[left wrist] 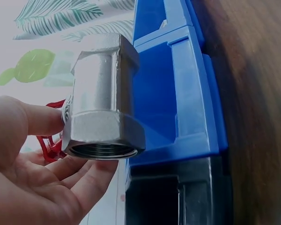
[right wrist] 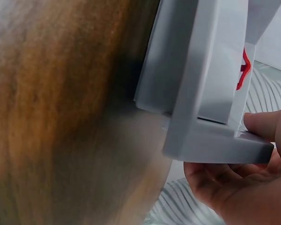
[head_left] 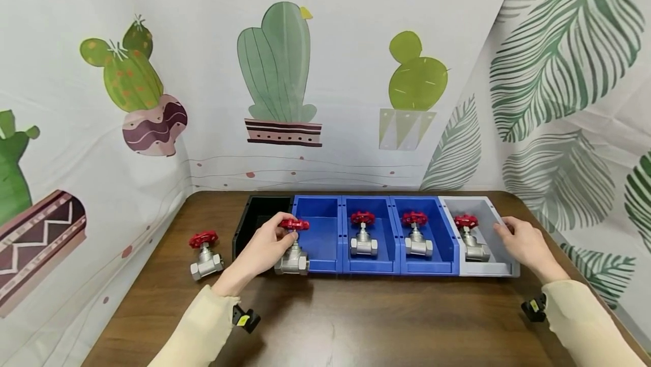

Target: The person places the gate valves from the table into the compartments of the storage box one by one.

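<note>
My left hand (head_left: 265, 247) pinches the red handwheel of a metal gate valve (head_left: 293, 262), whose body hangs by the front left of the leftmost blue bin (head_left: 320, 228). Seen from the left wrist, the valve (left wrist: 98, 89) shows its steel body and one threaded opening, with the handwheel partly hidden behind it. On the far right, my right hand (head_left: 526, 244) grips the side wall of a grey bin (head_left: 485, 269); in the right wrist view the thumb is over that wall and the fingers below. A similar valve (head_left: 476, 251) lies inside the grey bin.
A black bin (head_left: 237, 241) forms the row's left end. The middle blue bin (head_left: 368, 267) and the right blue bin (head_left: 429, 268) each hold a red-wheeled valve. Another valve (head_left: 205, 265) stands on the wooden table (head_left: 356, 322), left of the row. A patterned cloth hangs behind.
</note>
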The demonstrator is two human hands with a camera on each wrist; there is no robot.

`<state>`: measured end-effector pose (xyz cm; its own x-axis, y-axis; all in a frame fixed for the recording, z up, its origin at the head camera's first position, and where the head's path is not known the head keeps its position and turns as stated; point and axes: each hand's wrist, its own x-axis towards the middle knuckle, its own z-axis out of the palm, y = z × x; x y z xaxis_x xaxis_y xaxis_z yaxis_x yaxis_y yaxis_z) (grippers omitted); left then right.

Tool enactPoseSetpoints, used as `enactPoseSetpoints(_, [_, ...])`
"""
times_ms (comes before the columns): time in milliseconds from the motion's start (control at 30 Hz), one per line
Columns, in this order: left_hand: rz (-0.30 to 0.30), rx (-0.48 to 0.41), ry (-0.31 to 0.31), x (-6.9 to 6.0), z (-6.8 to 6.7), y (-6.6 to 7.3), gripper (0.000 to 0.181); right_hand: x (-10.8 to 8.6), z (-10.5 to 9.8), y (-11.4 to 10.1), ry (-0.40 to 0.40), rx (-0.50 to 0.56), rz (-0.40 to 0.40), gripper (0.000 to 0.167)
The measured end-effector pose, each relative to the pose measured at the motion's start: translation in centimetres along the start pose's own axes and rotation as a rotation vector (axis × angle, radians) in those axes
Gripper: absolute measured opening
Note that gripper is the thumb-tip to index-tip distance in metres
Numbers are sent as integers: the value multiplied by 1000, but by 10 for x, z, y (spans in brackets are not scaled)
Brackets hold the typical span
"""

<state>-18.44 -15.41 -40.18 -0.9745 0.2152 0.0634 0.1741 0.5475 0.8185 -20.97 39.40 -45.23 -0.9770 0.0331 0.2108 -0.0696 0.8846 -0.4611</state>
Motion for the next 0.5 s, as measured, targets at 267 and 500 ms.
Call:
enactPoseSetpoints(267, [0, -4, -22, 19, 9, 9, 28, -1, -1, -2, -1, 6, 25, 44])
enactPoseSetpoints(500, [-6, 3, -18, 32, 18, 11, 28, -3, 2, -2, -8, 6, 42, 48])
